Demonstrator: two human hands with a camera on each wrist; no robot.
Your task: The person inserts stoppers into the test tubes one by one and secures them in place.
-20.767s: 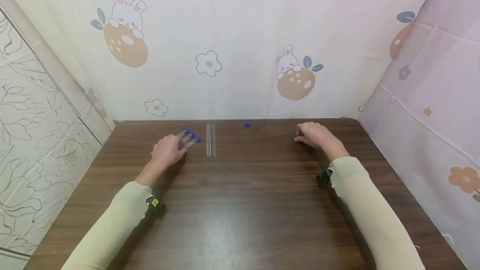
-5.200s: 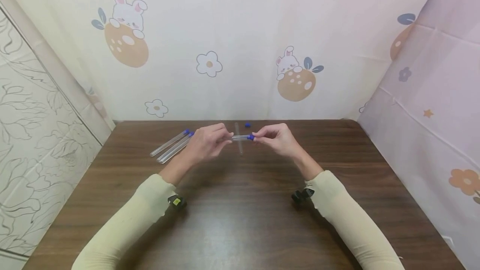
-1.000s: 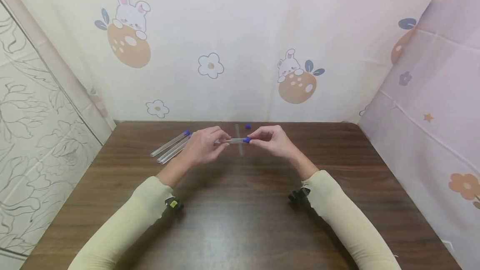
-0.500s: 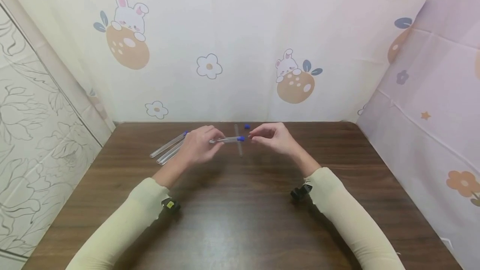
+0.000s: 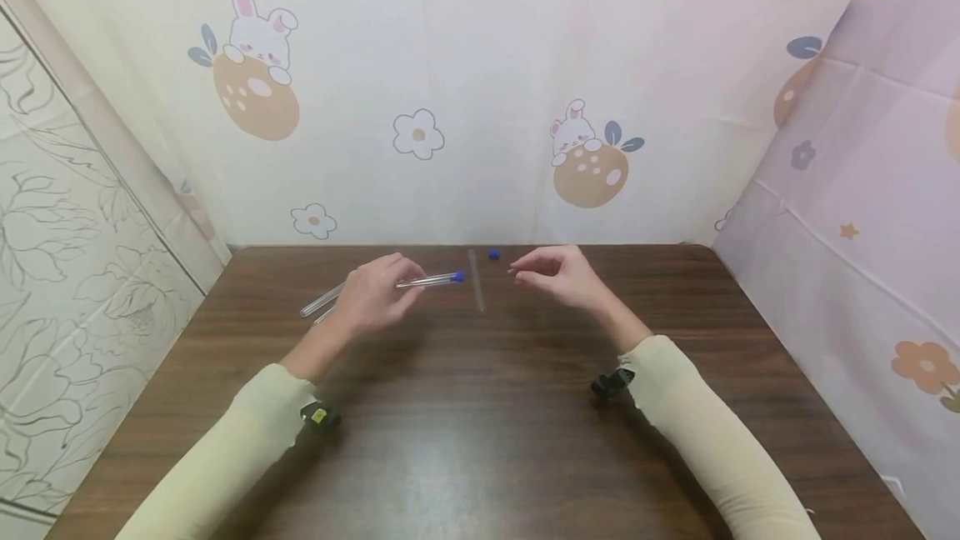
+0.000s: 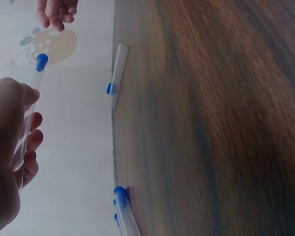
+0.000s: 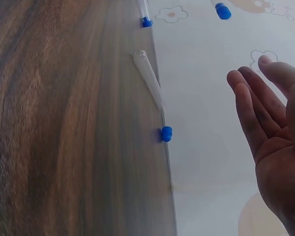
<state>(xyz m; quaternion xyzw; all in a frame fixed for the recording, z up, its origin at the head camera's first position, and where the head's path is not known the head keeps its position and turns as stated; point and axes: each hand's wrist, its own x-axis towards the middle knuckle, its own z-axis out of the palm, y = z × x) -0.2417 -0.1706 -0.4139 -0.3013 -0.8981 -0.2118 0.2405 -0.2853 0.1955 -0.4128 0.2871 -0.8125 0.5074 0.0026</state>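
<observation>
My left hand (image 5: 378, 294) holds a clear test tube (image 5: 431, 281) between thumb and fingers, above the table. Its blue cap (image 6: 41, 63) is seated on the end that points right. To the right, my right hand (image 5: 562, 277) is raised with nothing in it, thumb and fingers apart, as the right wrist view also shows. Between the hands an uncapped test tube (image 5: 477, 286) lies on the table, and a loose blue cap (image 5: 493, 254) sits near its far end. Several capped test tubes (image 5: 321, 301) lie at the left, partly hidden by my left hand.
The brown wooden table (image 5: 480, 407) ends at the back against a pale printed curtain (image 5: 480, 198). A second curtain (image 5: 847, 273) hangs along the right. Small black cameras sit at both wrists.
Over the last second my right hand has let go of the cap on the held tube and drawn right. My left hand has carried that tube left. Earlier, two uncapped tubes lay side by side.
</observation>
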